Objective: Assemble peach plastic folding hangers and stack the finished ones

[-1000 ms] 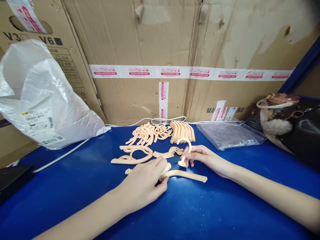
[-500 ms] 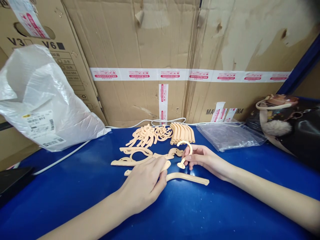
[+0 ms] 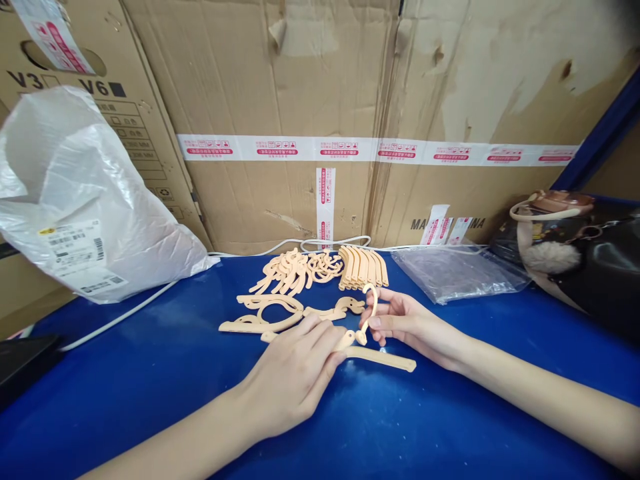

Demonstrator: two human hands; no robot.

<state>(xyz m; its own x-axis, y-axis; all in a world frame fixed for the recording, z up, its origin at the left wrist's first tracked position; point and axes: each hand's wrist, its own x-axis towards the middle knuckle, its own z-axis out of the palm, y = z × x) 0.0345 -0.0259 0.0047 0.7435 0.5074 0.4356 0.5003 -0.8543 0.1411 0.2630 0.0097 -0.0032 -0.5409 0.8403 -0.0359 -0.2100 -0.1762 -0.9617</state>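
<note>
Beige hanger parts lie on the blue table (image 3: pixel 440 413). My left hand (image 3: pixel 300 367) is closed around a hanger arm (image 3: pixel 345 341); only its ends show past the fingers. Between the thumb and fingers of my right hand (image 3: pixel 405 323) is a hanger hook (image 3: pixel 373 308), upright, its round base close to the end of that arm. Whether the two touch, I cannot tell. Another curved arm (image 3: pixel 385 359) lies just in front, partly under my left hand. Behind the hands rest assembled-looking hanger pieces (image 3: pixel 270 325) and a wavy piece (image 3: pixel 345 307).
At the back sit a heap of small parts (image 3: pixel 287 272), loose hooks (image 3: pixel 325 267) and a neat stack of arms (image 3: pixel 363 267). A clear plastic bag (image 3: pixel 455 273) lies right of them, near a black bag (image 3: pixel 605 267). A white parcel bag (image 3: pixel 100 207) stands left; cardboard (image 3: pixel 280 87) walls the back.
My left hand has moved slightly right, bringing the arm's end close to the hook's base. The hook has turned in my right hand and now appears narrower.
</note>
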